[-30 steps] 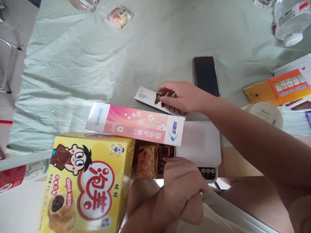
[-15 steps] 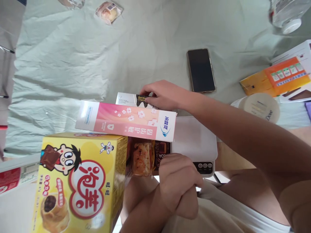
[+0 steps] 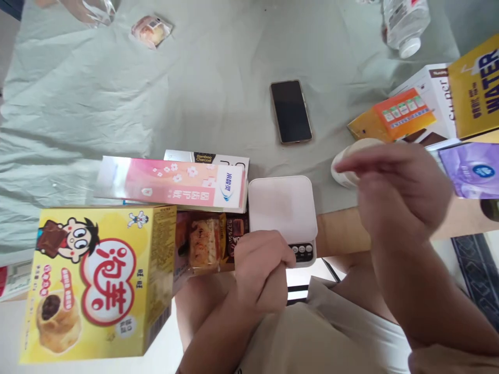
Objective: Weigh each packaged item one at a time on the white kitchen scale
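My left hand is curled into a fist at the front edge of the white kitchen scale, partly over its button panel; its palm and anything inside are hidden. My right hand, blurred by motion, has its fingers stretched leftward above the round white tub, partly covering it. No object shows between those fingers. Left of the scale lies a pink and white toothpaste box, overlapping a Bamboo Charcoal box behind it. The scale's plate has nothing on it.
A large yellow snack box stands at left, beside a wrapped bread. Behind lie a phone, a small packaged bun and a clear bottle. An orange box and a purple pack are at right.
My right hand has left the Bamboo Charcoal box and moved right, over the tub. My left fist stays by the scale. The view has shifted to the right.
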`<state>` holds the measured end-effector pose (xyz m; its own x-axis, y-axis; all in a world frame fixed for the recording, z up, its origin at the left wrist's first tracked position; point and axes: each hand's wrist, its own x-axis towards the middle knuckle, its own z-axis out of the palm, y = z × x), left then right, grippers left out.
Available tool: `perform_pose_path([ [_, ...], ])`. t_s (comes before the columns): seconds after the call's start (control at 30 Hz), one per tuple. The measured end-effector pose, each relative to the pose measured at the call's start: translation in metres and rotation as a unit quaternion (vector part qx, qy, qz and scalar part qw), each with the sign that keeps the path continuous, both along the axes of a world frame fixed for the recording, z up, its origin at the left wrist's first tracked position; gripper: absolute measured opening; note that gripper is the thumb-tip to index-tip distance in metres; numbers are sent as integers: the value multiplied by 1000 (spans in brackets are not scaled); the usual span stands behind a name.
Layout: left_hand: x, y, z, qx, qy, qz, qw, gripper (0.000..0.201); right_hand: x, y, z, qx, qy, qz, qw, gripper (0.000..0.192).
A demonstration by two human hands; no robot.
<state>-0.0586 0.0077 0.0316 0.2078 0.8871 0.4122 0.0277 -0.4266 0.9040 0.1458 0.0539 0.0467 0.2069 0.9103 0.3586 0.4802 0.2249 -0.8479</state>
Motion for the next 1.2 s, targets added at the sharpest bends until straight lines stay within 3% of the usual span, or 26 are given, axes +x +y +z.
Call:
perform_pose_path([
  [0.07, 9, 5, -7, 26, 3, -29, 999, 28, 36, -26, -26, 134, -39, -138, 981, 16],
  [0.13, 19, 7, -12, 33, 42, -76, 996, 27, 67, -36, -57, 121, -62, -172, 976, 28],
  [0.27, 42, 5, -17, 34, 121, -112, 986, 28, 104, -24, -104, 32, -91, -102, 990, 87],
  [0.37, 57, 2, -18, 48, 157, -121, 979, 26, 108, -11, -116, 37, -68, -25, 997, 101],
  [0.6, 68, 16, -13, 54, 199, -132, 970, 27, 115, 1, -114, 35, -83, 0, 996, 106],
  [0.8, 65, 30, -25, 53, 212, -28, 975, 16, 115, -20, -110, 0, -67, 43, 997, 108],
  [1.0, 60, 21, -39, -3, 202, -30, 979, 50, 96, -43, -98, 97, -85, 50, 990, 102],
  [1.2, 38, 23, -29, -42, 177, -116, 976, 89, 61, -50, -75, 107, -42, 118, 986, 99],
])
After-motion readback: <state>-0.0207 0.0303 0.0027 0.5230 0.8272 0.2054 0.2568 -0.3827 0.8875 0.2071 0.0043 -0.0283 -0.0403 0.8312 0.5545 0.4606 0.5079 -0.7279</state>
